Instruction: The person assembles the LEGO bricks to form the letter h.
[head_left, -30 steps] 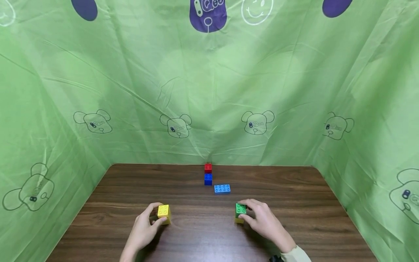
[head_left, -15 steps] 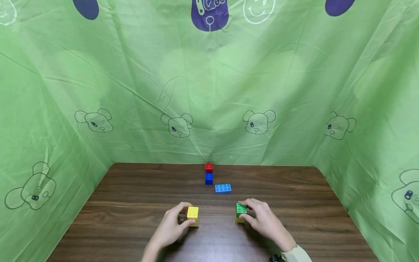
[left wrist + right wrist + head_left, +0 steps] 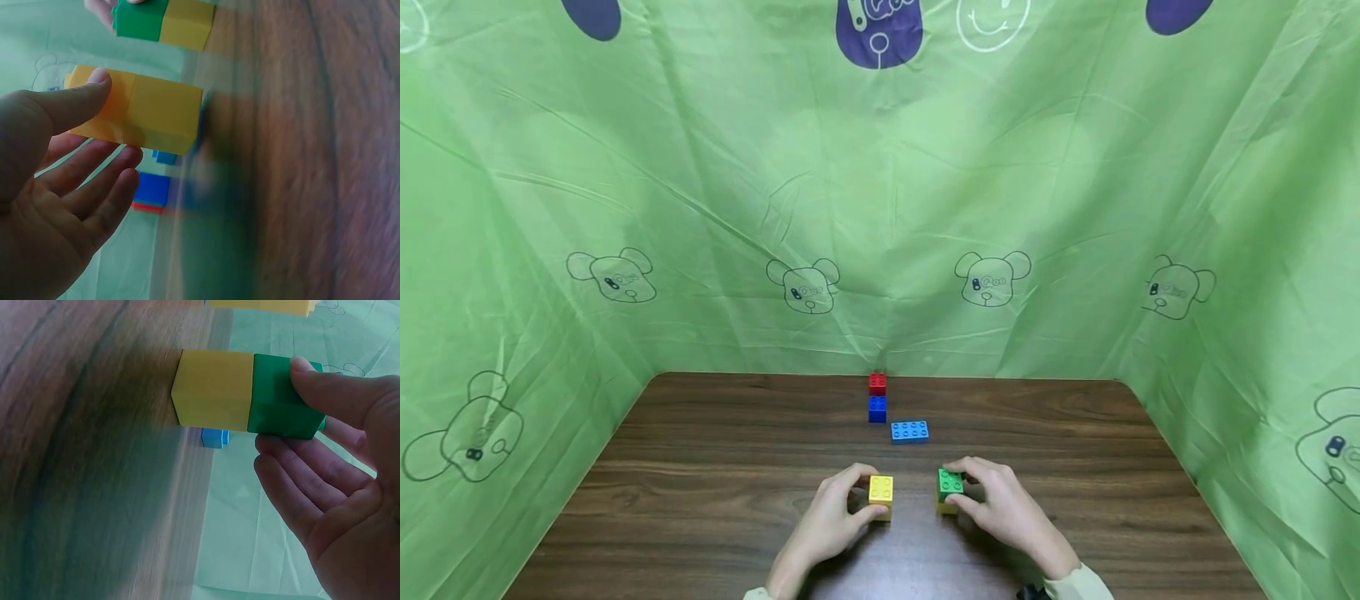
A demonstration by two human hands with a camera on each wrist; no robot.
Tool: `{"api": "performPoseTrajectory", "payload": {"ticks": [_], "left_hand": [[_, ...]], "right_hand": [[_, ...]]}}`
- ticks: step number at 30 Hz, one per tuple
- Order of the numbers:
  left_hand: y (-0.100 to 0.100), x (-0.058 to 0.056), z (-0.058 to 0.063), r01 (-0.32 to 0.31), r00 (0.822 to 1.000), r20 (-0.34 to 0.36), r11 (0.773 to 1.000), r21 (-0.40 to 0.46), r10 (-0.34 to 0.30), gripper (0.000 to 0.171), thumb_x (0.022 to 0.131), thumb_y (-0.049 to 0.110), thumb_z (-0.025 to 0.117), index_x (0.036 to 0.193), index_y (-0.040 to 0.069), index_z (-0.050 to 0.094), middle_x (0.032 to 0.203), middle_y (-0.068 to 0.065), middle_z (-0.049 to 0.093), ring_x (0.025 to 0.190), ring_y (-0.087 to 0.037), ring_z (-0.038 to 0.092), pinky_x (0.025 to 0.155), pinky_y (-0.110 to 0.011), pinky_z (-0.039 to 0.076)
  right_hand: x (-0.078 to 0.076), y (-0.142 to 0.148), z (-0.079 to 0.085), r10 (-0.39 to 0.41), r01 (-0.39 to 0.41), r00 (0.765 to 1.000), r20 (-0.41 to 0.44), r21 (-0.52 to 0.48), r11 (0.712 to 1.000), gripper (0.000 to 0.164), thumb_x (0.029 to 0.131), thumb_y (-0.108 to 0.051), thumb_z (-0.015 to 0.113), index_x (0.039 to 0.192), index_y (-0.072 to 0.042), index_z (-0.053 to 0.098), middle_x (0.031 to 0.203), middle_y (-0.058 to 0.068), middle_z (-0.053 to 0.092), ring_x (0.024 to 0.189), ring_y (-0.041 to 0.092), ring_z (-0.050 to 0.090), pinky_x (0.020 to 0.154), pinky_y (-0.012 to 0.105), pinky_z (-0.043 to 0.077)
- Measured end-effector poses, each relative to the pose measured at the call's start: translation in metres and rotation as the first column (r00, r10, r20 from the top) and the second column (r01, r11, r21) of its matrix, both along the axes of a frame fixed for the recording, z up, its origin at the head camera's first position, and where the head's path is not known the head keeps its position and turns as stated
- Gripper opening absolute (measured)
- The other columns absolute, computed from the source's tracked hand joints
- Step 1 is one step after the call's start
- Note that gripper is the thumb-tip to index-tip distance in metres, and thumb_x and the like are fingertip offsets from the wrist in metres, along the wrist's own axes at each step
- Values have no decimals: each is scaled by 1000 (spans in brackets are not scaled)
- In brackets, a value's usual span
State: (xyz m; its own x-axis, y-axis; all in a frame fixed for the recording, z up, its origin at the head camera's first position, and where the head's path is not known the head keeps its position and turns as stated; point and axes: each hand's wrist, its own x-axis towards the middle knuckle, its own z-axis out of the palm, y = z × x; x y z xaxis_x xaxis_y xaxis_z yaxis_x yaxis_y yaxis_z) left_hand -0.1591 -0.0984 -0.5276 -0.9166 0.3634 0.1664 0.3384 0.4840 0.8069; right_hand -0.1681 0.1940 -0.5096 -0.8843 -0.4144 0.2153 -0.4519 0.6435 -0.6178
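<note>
My left hand pinches a stack of two yellow building bricks between thumb and fingers. A seam between its upper and lower brick shows in the left wrist view. To the right, my right hand grips the green brick that sits on a yellow brick. Thumb and fingertips press the green brick's opposite sides in the right wrist view. A narrow gap separates the two stacks, which stand upright side by side. Whether the left stack touches the table is hard to tell.
Behind the hands, a light blue brick lies on the wooden table. Farther back are a dark blue brick and a red brick, lined up. Green cloth walls the back and sides.
My left hand has carried the yellow stack rightward, from the left part of the table to near the green-and-yellow stack. My right hand has stayed almost still on the green brick.
</note>
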Motion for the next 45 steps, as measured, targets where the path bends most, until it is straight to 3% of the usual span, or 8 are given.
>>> {"api": "performPoseTrajectory", "payload": {"ticks": [5, 18, 24, 31, 34, 39, 42, 45], "left_hand": [[7, -1, -1, 12, 1000, 21, 1000, 13, -12, 35, 90, 26, 78, 120, 17, 63, 109, 3, 70, 100, -12, 65, 84, -34, 58], [18, 1, -8, 1, 1000, -24, 999, 39, 0, 36, 88, 29, 79, 119, 17, 64, 106, 5, 69, 97, -9, 64, 82, -31, 58], [20, 1, -14, -4, 997, -76, 1000, 10, 5, 39, 88, 27, 79, 122, 12, 66, 105, 4, 68, 96, -9, 64, 84, -31, 57], [19, 1, -15, -10, 996, -84, 999, -31, 8, 40, 88, 27, 79, 122, 11, 68, 105, 6, 68, 96, -9, 63, 86, -31, 56], [20, 1, -14, -26, 996, -92, 997, -74, 19, 40, 88, 30, 79, 122, 10, 68, 106, 7, 67, 96, -7, 61, 84, -29, 54], [21, 3, -11, -55, 994, -103, 987, -152, 39, 42, 88, 33, 79, 122, 11, 69, 108, 7, 66, 97, -10, 60, 84, -30, 54], [22, 4, -10, -69, 992, -117, 980, -185, 48, 43, 88, 33, 79, 122, 10, 69, 110, 6, 67, 100, -13, 62, 87, -33, 54], [22, 5, -10, -81, 989, -139, 974, -214, 51, 42, 87, 32, 80, 120, 9, 69, 109, 6, 67, 101, -11, 62, 89, -34, 55]], "right_hand": [[1, -1, 1, 12, -12, 1000, 18, -10, 1000, 34, 88, -17, 80, 119, -14, 69, 112, 1, 72, 98, 17, 71, 79, 26, 59], [0, -5, 2, 28, -28, 999, 16, 3, 1000, 35, 87, -13, 80, 119, -15, 66, 110, 2, 71, 98, 17, 71, 79, 26, 60], [-1, -7, 7, 15, -17, 1000, 27, 60, 998, 35, 88, -15, 80, 120, -14, 65, 108, -2, 69, 95, 10, 67, 75, 24, 58], [0, -9, 5, 30, -28, 999, -14, 125, 992, 43, 86, -16, 82, 125, -11, 64, 111, -3, 68, 94, 8, 64, 75, 27, 57], [1, -9, 4, 14, -11, 1000, -24, 146, 989, 51, 85, -27, 83, 130, -14, 62, 117, -2, 68, 99, 10, 65, 78, 30, 58], [-4, -9, 12, -87, 88, 996, -12, 154, 984, 68, 85, -58, 75, 142, -25, 56, 136, -5, 61, 121, 20, 62, 96, 49, 55], [-15, -11, 25, -111, 112, 994, -16, 142, 984, 70, 87, -64, 69, 145, -27, 53, 143, -4, 57, 128, 27, 58, 100, 56, 51], [-32, -16, 39, -103, 107, 994, -33, 148, 983, 68, 89, -67, 63, 144, -27, 53, 143, -3, 57, 129, 27, 58, 101, 56, 51]]}}
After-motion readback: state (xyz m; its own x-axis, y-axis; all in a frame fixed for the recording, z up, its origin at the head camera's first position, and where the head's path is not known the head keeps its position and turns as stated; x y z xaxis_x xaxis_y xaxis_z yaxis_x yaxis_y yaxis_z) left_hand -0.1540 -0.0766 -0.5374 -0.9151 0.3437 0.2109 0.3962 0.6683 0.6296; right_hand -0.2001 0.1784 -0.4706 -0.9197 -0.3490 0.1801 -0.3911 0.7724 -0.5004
